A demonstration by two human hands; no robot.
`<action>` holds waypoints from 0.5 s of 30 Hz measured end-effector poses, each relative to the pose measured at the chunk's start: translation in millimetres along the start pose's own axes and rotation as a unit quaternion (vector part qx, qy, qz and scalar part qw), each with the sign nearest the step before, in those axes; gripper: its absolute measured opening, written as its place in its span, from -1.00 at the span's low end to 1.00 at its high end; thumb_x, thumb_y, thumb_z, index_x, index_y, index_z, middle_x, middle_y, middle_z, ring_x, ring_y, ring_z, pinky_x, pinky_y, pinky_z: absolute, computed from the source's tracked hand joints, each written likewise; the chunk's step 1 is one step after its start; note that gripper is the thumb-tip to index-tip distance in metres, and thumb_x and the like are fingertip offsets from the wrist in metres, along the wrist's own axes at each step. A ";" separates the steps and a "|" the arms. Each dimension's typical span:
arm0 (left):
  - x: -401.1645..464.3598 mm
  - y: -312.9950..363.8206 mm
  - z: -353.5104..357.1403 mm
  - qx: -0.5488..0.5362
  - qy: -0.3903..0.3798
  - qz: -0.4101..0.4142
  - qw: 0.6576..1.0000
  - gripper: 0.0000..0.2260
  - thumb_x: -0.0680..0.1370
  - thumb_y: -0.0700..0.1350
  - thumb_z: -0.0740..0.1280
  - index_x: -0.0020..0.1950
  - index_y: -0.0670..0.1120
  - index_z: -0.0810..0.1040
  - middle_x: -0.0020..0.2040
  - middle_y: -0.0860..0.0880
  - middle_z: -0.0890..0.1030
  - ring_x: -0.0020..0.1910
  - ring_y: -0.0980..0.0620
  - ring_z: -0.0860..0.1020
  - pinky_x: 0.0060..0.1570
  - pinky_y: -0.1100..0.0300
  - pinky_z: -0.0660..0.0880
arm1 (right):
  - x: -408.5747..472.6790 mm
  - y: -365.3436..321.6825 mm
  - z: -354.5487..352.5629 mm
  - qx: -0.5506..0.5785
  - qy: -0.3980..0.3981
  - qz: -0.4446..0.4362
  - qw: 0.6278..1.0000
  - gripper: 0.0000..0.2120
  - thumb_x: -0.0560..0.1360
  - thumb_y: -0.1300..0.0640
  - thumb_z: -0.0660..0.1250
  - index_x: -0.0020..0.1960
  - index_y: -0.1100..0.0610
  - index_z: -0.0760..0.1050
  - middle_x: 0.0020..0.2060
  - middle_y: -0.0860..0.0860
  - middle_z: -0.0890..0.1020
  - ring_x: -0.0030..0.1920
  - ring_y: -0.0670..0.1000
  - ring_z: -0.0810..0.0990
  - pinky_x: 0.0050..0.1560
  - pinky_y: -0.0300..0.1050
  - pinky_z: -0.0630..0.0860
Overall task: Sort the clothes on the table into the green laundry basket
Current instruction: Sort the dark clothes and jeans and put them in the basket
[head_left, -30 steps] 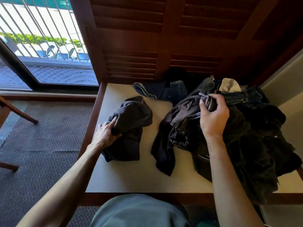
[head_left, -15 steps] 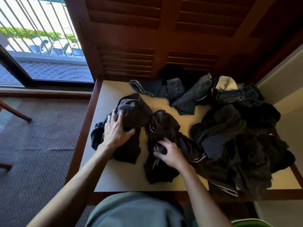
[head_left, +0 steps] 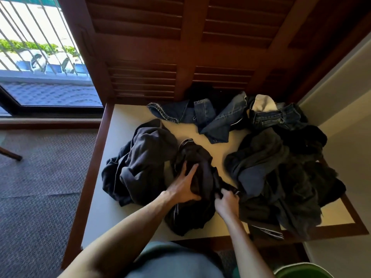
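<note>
A black garment with white side stripes (head_left: 195,213) lies bunched at the table's front middle. My left hand (head_left: 185,187) presses on its top with the fingers spread and curled into the cloth. My right hand (head_left: 226,201) pinches a fold of the same garment at its right edge. A dark grey sweatshirt (head_left: 140,163) lies to the left. Blue jeans (head_left: 212,117) sprawl at the back, and a heap of dark clothes (head_left: 285,177) covers the right side. Only the rim of the green laundry basket (head_left: 301,270) shows at the bottom right.
The cream-topped table (head_left: 128,117) has a wooden frame and stands against louvred wooden doors (head_left: 180,57). A barred window (head_left: 40,53) is at the left above patterned carpet (head_left: 40,177). A cream wall (head_left: 345,109) closes the right side.
My left hand left the grey sweatshirt and moved right onto the striped black garment. My right hand slid to that garment's right edge and closed on a fold. The view tilted further down.
</note>
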State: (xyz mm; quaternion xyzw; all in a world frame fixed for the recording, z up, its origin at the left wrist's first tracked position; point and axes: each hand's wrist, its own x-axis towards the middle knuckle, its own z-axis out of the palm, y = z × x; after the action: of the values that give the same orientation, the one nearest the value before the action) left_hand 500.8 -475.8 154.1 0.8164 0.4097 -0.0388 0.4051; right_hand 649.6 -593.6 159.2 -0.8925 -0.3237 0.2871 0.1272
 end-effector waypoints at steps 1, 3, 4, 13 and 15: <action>-0.3 2.5 3.2 -0.031 0.024 -0.005 0.999 0.11 0.37 -0.01 0.59 0.64 0.04 -0.16 0.64 -0.18 -0.16 0.58 -0.28 0.12 0.49 -0.03 0.22 | -2.4 -8.7 -4.6 0.055 -0.010 0.015 0.998 -0.80 0.61 0.06 0.28 0.17 0.08 0.57 0.17 0.12 0.60 0.26 0.24 0.50 0.19 0.02 0.50; -0.5 5.8 3.3 -0.099 0.056 -0.008 0.993 0.03 0.38 -0.12 0.56 0.65 0.00 -0.06 0.61 -0.17 0.16 0.55 -0.19 0.24 0.48 0.06 0.26 | -7.1 -28.7 -15.5 0.185 -0.029 0.029 0.982 -0.83 0.64 0.06 0.26 0.13 0.11 0.56 0.03 0.07 0.62 0.17 0.20 0.58 0.08 -0.06 0.52; 1.1 5.5 1.8 -0.129 0.054 -0.008 0.990 0.00 0.38 -0.15 0.55 0.65 0.00 -0.01 0.56 -0.14 0.29 0.52 -0.15 0.30 0.46 0.09 0.28 | -11.4 -38.0 -22.0 0.246 -0.023 0.019 0.969 -0.84 0.65 0.08 0.26 0.13 0.12 0.55 -0.03 0.04 0.60 0.13 0.15 0.59 0.02 -0.11 0.50; -14.4 -0.2 -26.9 -0.330 0.151 0.038 0.931 -0.66 0.44 -0.29 0.39 0.22 -0.19 0.62 0.11 -0.08 0.69 0.16 -0.01 0.63 0.15 0.13 0.59 | -37.6 -130.0 -98.2 0.540 -0.037 -0.179 0.822 -0.79 0.68 0.23 0.14 -0.10 0.17 0.46 -0.10 0.26 0.69 -0.09 0.21 0.70 -0.14 -0.02 0.62; -21.6 0.1 -31.2 -0.339 0.145 0.030 0.929 -0.69 0.46 -0.37 0.41 0.18 -0.19 0.62 0.05 -0.04 0.68 0.12 0.02 0.63 0.03 0.34 0.56 | -28.7 -134.8 -101.9 0.484 0.008 -0.213 0.849 -0.83 0.67 0.23 0.18 -0.07 0.23 0.48 -0.13 0.22 0.70 -0.11 0.16 0.72 -0.12 -0.05 0.63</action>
State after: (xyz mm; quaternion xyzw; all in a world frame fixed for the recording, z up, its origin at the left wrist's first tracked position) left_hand 478.2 -467.9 183.6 0.6389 0.4277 0.2337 0.5952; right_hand 624.3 -514.3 309.0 -0.6294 -0.3247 0.3662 0.6036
